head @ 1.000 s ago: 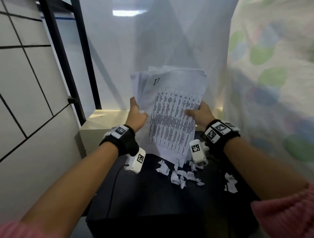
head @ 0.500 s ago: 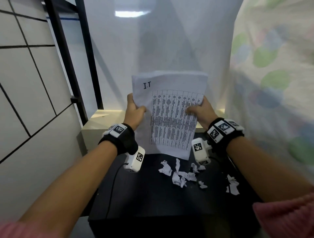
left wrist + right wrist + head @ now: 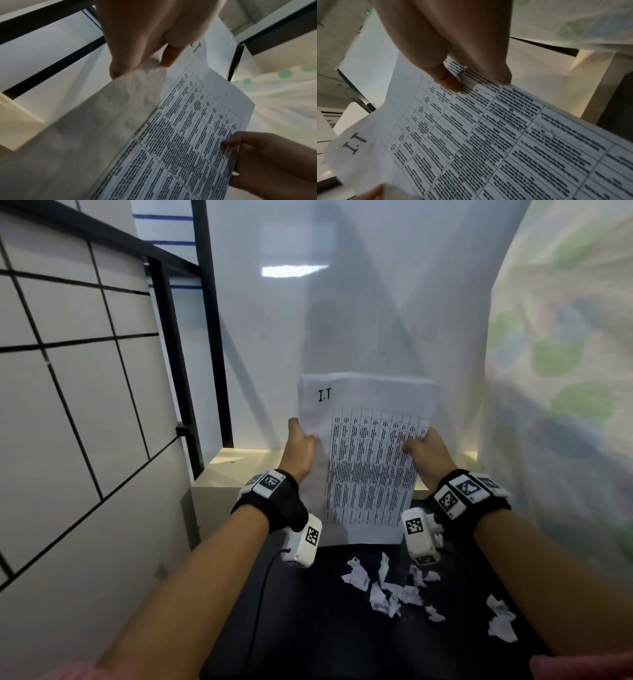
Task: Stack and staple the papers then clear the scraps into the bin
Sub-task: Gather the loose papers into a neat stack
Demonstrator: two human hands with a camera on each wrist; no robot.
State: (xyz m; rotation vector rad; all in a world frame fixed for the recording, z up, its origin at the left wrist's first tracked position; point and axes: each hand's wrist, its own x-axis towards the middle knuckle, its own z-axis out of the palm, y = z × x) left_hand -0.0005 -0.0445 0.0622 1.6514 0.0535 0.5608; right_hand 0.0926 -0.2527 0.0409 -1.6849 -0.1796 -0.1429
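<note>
A stack of white papers (image 3: 368, 453), its top sheet printed with a table and "I.T", stands upright with its bottom edge on the black table (image 3: 308, 628). My left hand (image 3: 299, 441) grips its left edge and my right hand (image 3: 423, 446) grips its right edge, thumbs on the front. The left wrist view shows the papers (image 3: 188, 128) pinched by my left hand (image 3: 145, 60); the right wrist view shows the papers (image 3: 488, 135) under my right hand's (image 3: 453, 75) thumb. Several torn paper scraps (image 3: 383, 587) lie on the table just in front of the stack.
More scraps (image 3: 501, 619) lie at the table's right. A cream box (image 3: 219, 484) stands behind the table at the left. A tiled wall and black frame (image 3: 171, 354) are at the left, and a spotted cloth (image 3: 565, 371) hangs at the right.
The fanned, uneven sheets have been squared into one neat stack and lowered a little, its bottom edge now down at the table. Both hands keep their grip on the sides.
</note>
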